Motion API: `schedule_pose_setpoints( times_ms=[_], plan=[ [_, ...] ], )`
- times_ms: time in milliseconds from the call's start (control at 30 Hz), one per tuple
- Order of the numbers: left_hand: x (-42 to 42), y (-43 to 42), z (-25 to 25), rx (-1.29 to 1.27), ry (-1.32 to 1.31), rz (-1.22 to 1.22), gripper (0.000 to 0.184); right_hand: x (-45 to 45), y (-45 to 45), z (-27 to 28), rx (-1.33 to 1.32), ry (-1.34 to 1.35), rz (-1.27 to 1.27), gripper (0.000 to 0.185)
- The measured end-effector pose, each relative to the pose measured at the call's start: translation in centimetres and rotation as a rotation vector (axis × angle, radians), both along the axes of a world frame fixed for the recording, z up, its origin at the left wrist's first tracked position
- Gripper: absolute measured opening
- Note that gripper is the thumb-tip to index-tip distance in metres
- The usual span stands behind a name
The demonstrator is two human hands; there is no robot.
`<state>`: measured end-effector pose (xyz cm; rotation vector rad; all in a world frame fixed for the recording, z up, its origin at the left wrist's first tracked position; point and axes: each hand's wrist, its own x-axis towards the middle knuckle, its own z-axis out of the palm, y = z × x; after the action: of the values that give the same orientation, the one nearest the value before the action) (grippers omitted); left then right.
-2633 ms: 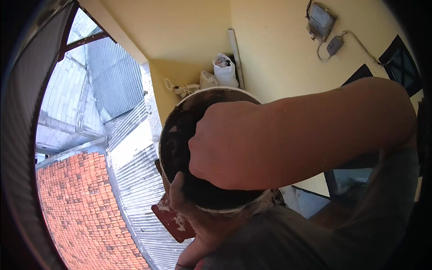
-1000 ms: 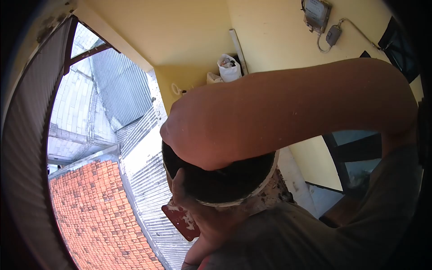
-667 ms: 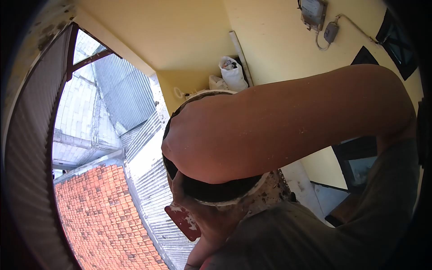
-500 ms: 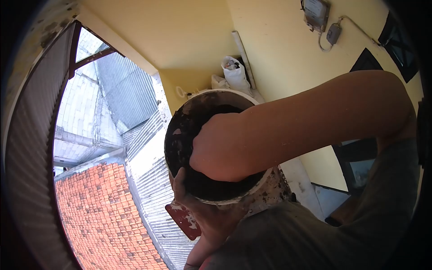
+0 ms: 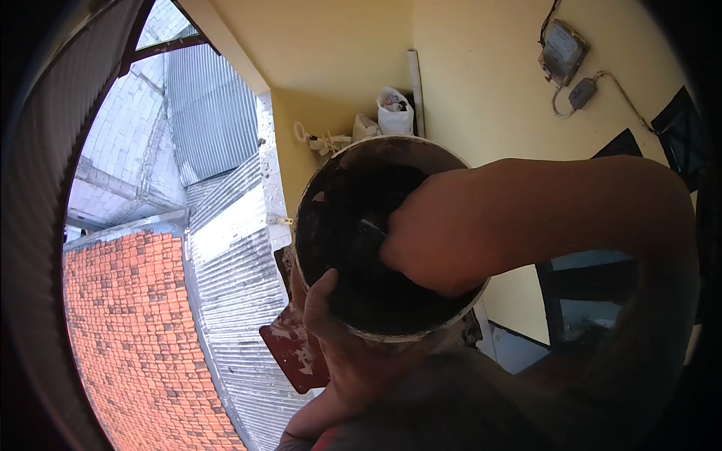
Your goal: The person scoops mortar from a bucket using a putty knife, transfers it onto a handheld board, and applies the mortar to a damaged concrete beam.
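Observation:
A round bucket (image 5: 391,337) with a pale rim and a dark, stained inside stands tilted close in front of me. My left hand (image 5: 338,331) grips its near left rim, thumb over the edge and the other fingers out of sight beneath. My right hand (image 5: 429,240) reaches into the bucket from the right, back of the hand up; its fingers are hidden. A thin pale streak shows beside it in the dark interior. Below and left of the bucket is a red, paint-spattered piece (image 5: 297,352).
White sacks (image 5: 395,116) and a pale pipe (image 5: 417,90) stand at the yellow wall's corner. A meter box (image 5: 564,51) hangs upper right. Dark-framed windows (image 5: 590,282) are at right. Beyond the ledge at left lie corrugated sheets (image 5: 241,301) and an orange tiled roof (image 5: 139,323).
My right hand has moved rightward within the bucket, uncovering more of the dark inside. The view has shifted, and the bucket appears further right. My left hand keeps its hold on the rim.

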<state>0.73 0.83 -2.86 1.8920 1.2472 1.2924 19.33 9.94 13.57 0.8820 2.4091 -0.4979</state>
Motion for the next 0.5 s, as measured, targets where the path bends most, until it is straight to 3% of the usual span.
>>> schedule_pose_setpoints(
  times_ms=[133, 167, 233, 333, 400, 500],
  plan=[
    [0.0, 0.3, 0.9, 0.038, -0.093, -0.001, 0.136, 1.5, -0.3, 4.4, -0.005, -0.036, 0.024, 0.014],
    [0.0, 0.3, 1.3, 0.043, -0.096, -0.021, 0.135, 2.2, -0.8, 4.9, 0.096, 0.105, -0.036, 0.014],
    [0.3, 0.6, 1.6, 0.051, -0.108, -0.052, 0.133, 2.7, -1.3, 5.0, 0.186, 0.215, -0.081, 0.014],
    [0.5, 0.8, 2.0, 0.053, -0.123, -0.075, 0.129, 1.9, -0.9, 3.4, 0.122, 0.26, -0.011, 0.012],
    [0.4, 0.8, 2.2, 0.054, -0.131, -0.083, 0.127, -0.4, 0.2, 1.6, -0.061, -0.025, 0.099, 0.014],
    [0.5, 0.8, 2.5, 0.054, -0.137, -0.094, 0.124, -1.7, 0.2, 1.4, -0.079, -0.021, 0.082, 0.008]
  ],
)
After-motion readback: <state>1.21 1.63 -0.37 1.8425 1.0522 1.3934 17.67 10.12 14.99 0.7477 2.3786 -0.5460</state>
